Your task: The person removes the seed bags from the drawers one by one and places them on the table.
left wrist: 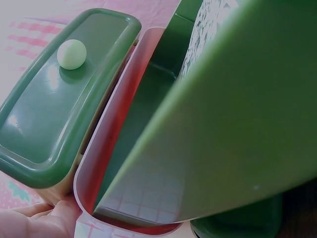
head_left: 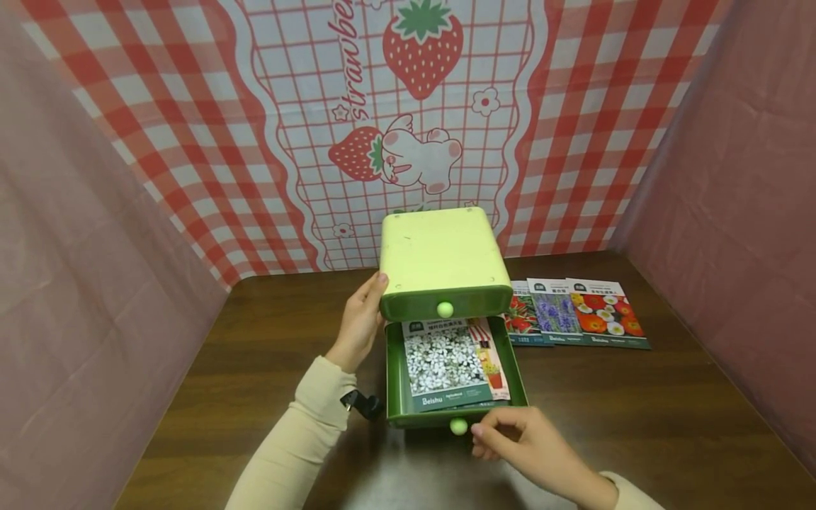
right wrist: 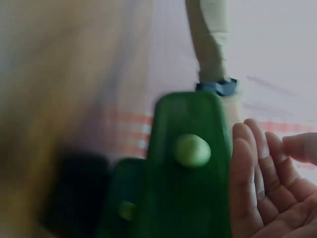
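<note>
A small chest of drawers [head_left: 440, 248] with a pale yellow-green top stands on the table. Its lower green drawer [head_left: 394, 368] is pulled out, and inside lie flower seed packets [head_left: 443, 361], the top one showing white blossoms. My left hand [head_left: 360, 319] rests against the chest's left side, fingertips by the upper front corner. The left wrist view shows the thumb and fingers against that wall. Beside the lower drawer's round knob [head_left: 458, 426] is my right hand [head_left: 529, 446], its fingers loosely bent and holding nothing. The palm shows in the right wrist view.
Several seed packets [head_left: 605, 315] lie overlapping on the brown table [head_left: 274, 319], right of the chest. Behind it hangs a red checked strawberry cloth [head_left: 421, 106]. Pink curtains [head_left: 720, 177] flank both sides. The upper drawer [head_left: 408, 307] is closed.
</note>
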{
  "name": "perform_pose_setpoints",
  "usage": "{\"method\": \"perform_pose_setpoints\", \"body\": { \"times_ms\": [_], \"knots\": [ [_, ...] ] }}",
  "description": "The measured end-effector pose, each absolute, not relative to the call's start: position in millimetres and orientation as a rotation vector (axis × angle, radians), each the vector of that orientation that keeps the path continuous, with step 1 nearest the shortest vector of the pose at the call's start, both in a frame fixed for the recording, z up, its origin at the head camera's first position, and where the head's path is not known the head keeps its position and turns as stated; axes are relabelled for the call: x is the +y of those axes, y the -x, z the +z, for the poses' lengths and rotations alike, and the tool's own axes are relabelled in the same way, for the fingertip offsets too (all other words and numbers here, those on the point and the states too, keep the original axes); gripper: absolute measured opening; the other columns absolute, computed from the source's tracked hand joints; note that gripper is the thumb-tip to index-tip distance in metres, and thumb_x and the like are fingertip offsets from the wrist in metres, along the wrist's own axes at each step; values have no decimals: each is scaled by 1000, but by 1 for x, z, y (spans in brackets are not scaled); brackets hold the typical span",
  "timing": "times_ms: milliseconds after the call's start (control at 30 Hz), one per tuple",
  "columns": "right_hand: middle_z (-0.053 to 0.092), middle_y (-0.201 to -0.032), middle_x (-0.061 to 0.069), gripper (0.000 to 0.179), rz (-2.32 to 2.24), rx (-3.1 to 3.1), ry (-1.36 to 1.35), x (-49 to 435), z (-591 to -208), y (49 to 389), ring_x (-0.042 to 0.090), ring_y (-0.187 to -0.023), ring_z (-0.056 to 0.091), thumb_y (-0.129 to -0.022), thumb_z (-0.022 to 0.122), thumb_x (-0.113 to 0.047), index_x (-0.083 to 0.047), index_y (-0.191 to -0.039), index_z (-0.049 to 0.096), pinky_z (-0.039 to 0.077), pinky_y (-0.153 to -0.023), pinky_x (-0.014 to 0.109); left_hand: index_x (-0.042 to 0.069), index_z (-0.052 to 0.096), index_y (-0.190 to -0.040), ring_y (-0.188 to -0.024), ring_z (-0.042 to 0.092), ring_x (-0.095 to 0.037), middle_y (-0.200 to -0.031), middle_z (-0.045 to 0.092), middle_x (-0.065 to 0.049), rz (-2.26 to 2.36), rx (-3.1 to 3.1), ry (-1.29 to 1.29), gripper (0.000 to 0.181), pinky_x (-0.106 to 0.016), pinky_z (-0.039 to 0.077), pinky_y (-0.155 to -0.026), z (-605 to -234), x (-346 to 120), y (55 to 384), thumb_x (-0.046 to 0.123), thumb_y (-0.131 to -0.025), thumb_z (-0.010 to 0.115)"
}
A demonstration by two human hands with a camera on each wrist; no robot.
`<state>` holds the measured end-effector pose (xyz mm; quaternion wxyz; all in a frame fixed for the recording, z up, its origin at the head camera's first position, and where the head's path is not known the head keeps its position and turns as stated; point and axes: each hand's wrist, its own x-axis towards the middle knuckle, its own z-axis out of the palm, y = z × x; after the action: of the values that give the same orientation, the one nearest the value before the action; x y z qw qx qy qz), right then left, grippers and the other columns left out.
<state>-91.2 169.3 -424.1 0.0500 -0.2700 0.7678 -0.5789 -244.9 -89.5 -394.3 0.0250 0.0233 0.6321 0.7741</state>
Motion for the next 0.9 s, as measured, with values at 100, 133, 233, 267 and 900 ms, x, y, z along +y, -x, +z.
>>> {"method": "perform_pose_setpoints", "body": {
  "times_ms": [100,133,233,267,900],
  "knots": [
    [73,-80,2,16,-1752,2469,966,175,-408,97,7,-71,69,-96,60,-3,-11,-89,72,60,-61,29,8,31,-153,-138,44,-25,-158,34,-7,2395,1950,-74,69,-41,39,-114,-394,-89,245,44,-99,54],
    [73,-81,0,16,-1728,2542,999,176,-402,100,6,-72,68,-95,61,-2,-13,-90,72,59,-62,27,8,31,-153,-138,45,-25,-158,34,-7,2396,1949,-73,69,-41,40,-114,-394,-89,245,44,-99,54],
    [71,-84,-5,16,-1618,2758,1015,179,-390,112,2,-73,63,-93,65,-4,-19,-92,72,55,-63,22,8,31,-153,-137,45,-24,-158,35,-7,2391,1955,-70,68,-40,41,-113,-394,-89,245,44,-100,53],
    [71,-85,-6,16,-1577,2810,1003,180,-386,117,1,-72,62,-93,65,-6,-20,-94,72,53,-61,22,8,32,-153,-137,46,-24,-157,35,-7,2391,1957,-70,68,-40,42,-112,-394,-89,245,44,-100,53],
    [61,-129,19,74,-594,2966,820,161,-388,176,24,-95,66,-87,69,-52,-1,-139,53,57,-78,42,11,34,-153,-132,51,-25,-155,40,-7,2383,1972,-76,69,-33,49,-105,-397,-89,246,49,-99,52]
  ]
}}
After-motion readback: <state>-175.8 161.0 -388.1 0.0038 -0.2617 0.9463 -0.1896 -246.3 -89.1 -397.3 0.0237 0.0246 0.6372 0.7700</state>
